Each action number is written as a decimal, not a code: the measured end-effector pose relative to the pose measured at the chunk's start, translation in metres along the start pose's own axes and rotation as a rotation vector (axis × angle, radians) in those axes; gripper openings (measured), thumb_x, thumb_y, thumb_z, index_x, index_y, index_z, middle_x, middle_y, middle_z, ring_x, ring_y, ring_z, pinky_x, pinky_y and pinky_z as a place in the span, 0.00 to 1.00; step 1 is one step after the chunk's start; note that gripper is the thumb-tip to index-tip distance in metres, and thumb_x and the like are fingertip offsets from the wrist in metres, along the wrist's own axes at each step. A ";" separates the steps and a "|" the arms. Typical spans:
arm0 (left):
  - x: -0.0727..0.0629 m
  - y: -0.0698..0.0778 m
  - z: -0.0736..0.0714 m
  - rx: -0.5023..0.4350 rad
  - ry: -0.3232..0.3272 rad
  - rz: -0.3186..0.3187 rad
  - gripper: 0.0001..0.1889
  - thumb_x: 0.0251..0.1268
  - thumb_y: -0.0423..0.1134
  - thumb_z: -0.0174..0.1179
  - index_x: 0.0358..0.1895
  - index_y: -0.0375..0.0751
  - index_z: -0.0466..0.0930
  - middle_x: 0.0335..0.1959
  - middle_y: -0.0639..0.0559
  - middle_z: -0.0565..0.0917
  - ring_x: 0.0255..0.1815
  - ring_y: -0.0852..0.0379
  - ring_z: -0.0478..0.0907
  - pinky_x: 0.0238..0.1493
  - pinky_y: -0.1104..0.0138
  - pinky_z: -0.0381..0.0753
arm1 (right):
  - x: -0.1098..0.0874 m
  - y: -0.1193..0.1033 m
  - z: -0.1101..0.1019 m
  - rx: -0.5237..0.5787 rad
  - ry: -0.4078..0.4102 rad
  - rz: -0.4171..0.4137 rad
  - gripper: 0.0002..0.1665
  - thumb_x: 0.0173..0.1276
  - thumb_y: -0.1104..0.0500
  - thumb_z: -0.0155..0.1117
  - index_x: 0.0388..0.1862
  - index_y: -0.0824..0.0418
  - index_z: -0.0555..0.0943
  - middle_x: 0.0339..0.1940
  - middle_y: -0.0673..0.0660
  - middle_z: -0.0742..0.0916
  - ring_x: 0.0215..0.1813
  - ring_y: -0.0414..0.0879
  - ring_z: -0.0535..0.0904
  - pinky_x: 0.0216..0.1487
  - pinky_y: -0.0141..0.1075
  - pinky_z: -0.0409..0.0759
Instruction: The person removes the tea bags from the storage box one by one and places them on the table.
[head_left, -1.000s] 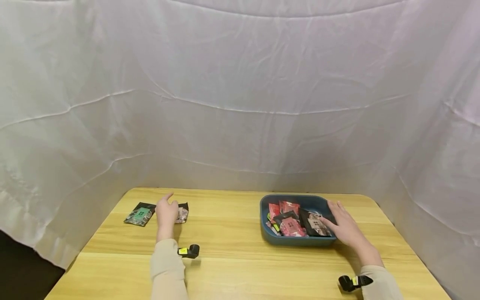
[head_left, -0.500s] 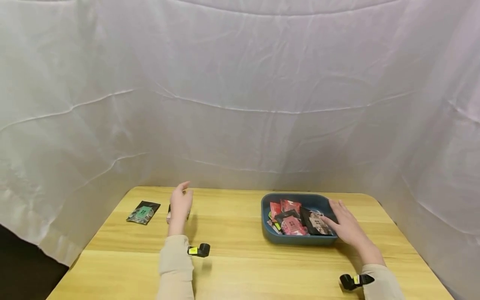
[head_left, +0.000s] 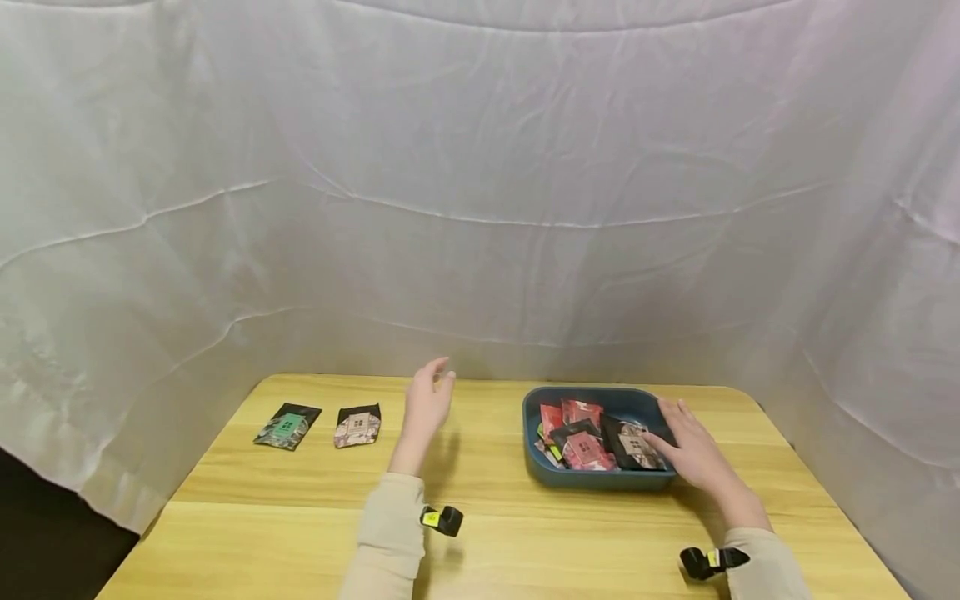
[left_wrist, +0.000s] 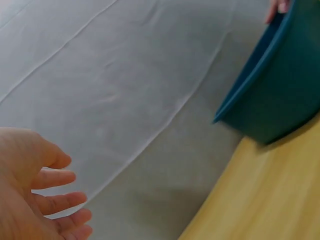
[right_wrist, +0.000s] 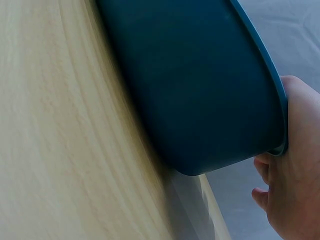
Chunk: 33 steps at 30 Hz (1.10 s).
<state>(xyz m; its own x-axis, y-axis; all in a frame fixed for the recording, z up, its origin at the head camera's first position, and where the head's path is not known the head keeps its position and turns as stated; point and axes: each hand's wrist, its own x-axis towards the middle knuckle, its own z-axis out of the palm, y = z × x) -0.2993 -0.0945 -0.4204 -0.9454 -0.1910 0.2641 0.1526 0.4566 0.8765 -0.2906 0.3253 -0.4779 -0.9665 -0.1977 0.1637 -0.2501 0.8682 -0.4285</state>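
Blue plastic, the tub (head_left: 597, 398) sits at 3 o'clock under my right hand (head_left: 693, 454), whose fingers lie fairly straight over its rim, touching, I think, a dark packet (head_left: 633, 443). My left hand (head_left: 426, 404) has let go of the brown packet (head_left: 357, 426) at 9 o'clock and now swings empty, loosely open, toward the tub for another.
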 end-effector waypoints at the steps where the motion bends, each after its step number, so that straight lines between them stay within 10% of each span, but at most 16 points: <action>1: -0.002 0.002 0.006 0.001 -0.006 0.020 0.22 0.72 0.42 0.54 0.65 0.39 0.72 0.62 0.38 0.76 0.64 0.40 0.73 0.63 0.47 0.75 | 0.000 0.000 0.000 -0.001 0.000 0.000 0.48 0.73 0.42 0.54 0.78 0.69 0.50 0.76 0.75 0.57 0.78 0.71 0.43 0.71 0.69 0.45; 21: -0.043 0.022 0.096 0.086 -0.337 0.397 0.20 0.73 0.42 0.54 0.64 0.42 0.75 0.61 0.45 0.80 0.62 0.49 0.76 0.65 0.55 0.74 | -0.001 0.002 0.002 0.011 0.001 0.008 0.49 0.72 0.41 0.55 0.78 0.68 0.49 0.76 0.74 0.57 0.78 0.70 0.42 0.71 0.69 0.45; 33: -0.047 0.023 0.123 0.480 -0.470 0.485 0.20 0.72 0.42 0.55 0.63 0.42 0.75 0.60 0.49 0.81 0.64 0.47 0.74 0.67 0.59 0.72 | -0.001 0.000 0.001 0.008 0.015 -0.004 0.49 0.72 0.42 0.56 0.77 0.69 0.51 0.76 0.75 0.58 0.78 0.71 0.44 0.71 0.69 0.47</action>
<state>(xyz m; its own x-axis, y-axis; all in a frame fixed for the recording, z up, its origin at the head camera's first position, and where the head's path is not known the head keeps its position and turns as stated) -0.2864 0.0324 -0.4622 -0.8445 0.4572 0.2789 0.5353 0.7367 0.4132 -0.2899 0.3251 -0.4795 -0.9644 -0.1944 0.1792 -0.2549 0.8638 -0.4347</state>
